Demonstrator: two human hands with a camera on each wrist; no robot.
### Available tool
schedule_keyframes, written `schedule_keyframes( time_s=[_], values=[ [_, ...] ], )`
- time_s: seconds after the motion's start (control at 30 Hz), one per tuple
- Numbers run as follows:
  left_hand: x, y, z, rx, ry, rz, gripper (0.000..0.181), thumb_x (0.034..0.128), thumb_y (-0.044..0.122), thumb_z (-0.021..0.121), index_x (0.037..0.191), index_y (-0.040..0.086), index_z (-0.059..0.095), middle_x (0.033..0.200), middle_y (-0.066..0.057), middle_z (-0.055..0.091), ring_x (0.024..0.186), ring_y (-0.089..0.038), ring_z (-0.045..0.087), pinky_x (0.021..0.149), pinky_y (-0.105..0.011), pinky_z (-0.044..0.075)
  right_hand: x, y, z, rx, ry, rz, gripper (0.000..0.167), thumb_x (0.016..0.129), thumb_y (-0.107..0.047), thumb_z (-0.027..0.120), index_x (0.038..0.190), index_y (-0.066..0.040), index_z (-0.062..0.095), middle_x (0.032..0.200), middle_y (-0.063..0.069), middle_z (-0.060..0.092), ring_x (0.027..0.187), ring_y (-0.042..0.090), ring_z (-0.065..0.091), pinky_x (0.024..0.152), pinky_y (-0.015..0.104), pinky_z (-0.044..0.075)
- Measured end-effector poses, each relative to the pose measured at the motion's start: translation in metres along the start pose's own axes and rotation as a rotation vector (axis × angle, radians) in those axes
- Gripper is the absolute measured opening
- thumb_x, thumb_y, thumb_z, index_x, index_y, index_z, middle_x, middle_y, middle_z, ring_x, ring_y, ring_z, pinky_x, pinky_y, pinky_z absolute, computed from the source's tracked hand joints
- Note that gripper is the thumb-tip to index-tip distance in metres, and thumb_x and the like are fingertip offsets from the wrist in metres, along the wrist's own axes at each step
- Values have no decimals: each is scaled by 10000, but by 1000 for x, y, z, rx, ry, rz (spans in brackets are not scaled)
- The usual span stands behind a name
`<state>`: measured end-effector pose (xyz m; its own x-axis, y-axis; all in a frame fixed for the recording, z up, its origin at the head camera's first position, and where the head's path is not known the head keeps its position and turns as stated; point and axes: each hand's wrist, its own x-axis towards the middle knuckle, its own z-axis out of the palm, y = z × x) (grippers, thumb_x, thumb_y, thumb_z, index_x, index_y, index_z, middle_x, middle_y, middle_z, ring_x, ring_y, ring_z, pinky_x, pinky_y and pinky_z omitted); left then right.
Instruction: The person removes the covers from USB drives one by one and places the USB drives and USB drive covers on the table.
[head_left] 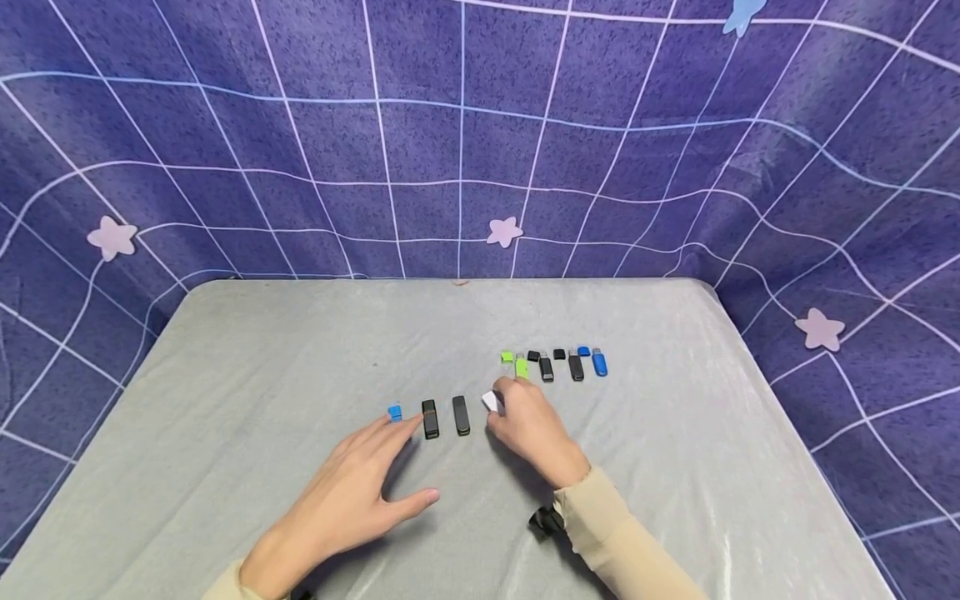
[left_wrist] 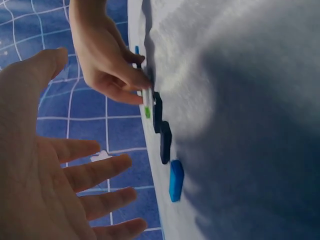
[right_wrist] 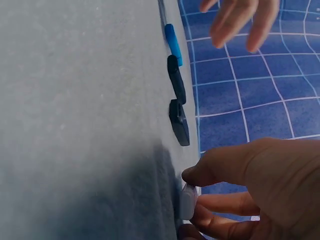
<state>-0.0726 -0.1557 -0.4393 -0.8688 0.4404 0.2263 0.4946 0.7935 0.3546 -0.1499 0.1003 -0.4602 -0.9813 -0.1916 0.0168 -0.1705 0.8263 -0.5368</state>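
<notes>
At left on the grey-covered tabletop, the left hand is open, palm down, fingers extended and thumb spread apart, holding nothing. Its fingertips lie beside the front blue flash drive, partly hidden in the head view; the left wrist view shows more of this drive, and both wrist views show it apart from the fingers. Next to the right stand the black flash drive with an orange line and the dark grey flash drive, roughly parallel and spaced apart, both between the hands. The row ends at the white flash drive, gripped between thumb and fingers of the right hand. The right wrist view shows this pinch closely; the head view hides much of the drive. Whether it touches the cloth cannot be told.

Beyond the right hand, a second row runs rightward, each cap just left of its uncapped drive: green cap, green flash drive; first black cap, first rear black drive; second black cap, second rear black drive; blue cap, rear blue flash drive.
</notes>
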Motion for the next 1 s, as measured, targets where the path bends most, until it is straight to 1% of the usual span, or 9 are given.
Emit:
schedule_keyframes(
  time_s=[0.13, 0.23, 0.4, 0.47, 0.57, 0.7, 0.9, 1.0],
  values=[
    [-5, -6, -2, 3, -3, -40, 873, 849, 696, 707, 1523, 181, 500, 1477, -83, 593, 1376, -389, 534, 1097, -617, 423, -6, 4, -6, 27, 16, -28, 285, 828, -91, 749, 1102, -32, 697, 874, 56, 605, 755, 159, 542, 646, 304, 493],
    [-9, -9, -4, 4, 4, -53, 872, 852, 683, 713, 1529, 179, 492, 1487, -81, 585, 1372, -396, 536, 1091, -624, 422, -11, 6, -13, 50, 28, -39, 302, 827, -70, 746, 1119, -13, 696, 858, 60, 591, 722, 148, 520, 614, 276, 467],
    [-13, -14, -11, 21, 13, -67, 874, 856, 679, 712, 1528, 166, 491, 1468, -70, 600, 1373, -405, 533, 1099, -622, 414, -19, 7, -28, 60, 77, -90, 293, 820, -38, 752, 1107, -5, 702, 858, 51, 609, 737, 137, 521, 633, 262, 470],
    [-12, -16, -14, 41, 12, -75, 870, 860, 686, 702, 1516, 153, 502, 1451, -86, 611, 1363, -409, 539, 1096, -628, 412, -22, 6, -34, 60, 97, -118, 295, 815, -31, 759, 1103, -4, 706, 867, 43, 620, 753, 136, 533, 651, 257, 475],
    [-11, -20, -19, 70, 2, -88, 878, 858, 700, 692, 1509, 141, 506, 1439, -107, 616, 1351, -410, 547, 1091, -635, 411, -27, 4, -42, 61, 108, -149, 295, 817, -36, 765, 1107, -19, 709, 891, 31, 631, 759, 128, 542, 655, 242, 476],
    [-7, -23, -28, 95, -9, -85, 895, 858, 705, 688, 1512, 124, 500, 1440, -133, 613, 1342, -424, 548, 1080, -652, 413, -35, -2, -53, 60, 115, -195, 285, 822, -36, 764, 1101, -37, 710, 892, 19, 624, 753, 122, 541, 643, 233, 472],
    [7, -26, -49, 117, 37, -81, 903, 865, 684, 695, 1550, 146, 456, 1473, -119, 590, 1353, -424, 534, 1069, -667, 407, -47, -12, -65, 64, 154, -293, 273, 820, -24, 781, 1083, -43, 709, 901, 22, 637, 785, 127, 585, 663, 236, 502],
    [13, -22, -56, 118, 37, -81, 907, 870, 710, 669, 1560, 166, 445, 1473, -97, 591, 1359, -397, 534, 1069, -650, 411, -51, -15, -69, 73, 178, -345, 278, 814, -8, 787, 1078, -39, 710, 919, 36, 658, 794, 129, 614, 671, 234, 520]
  ],
)
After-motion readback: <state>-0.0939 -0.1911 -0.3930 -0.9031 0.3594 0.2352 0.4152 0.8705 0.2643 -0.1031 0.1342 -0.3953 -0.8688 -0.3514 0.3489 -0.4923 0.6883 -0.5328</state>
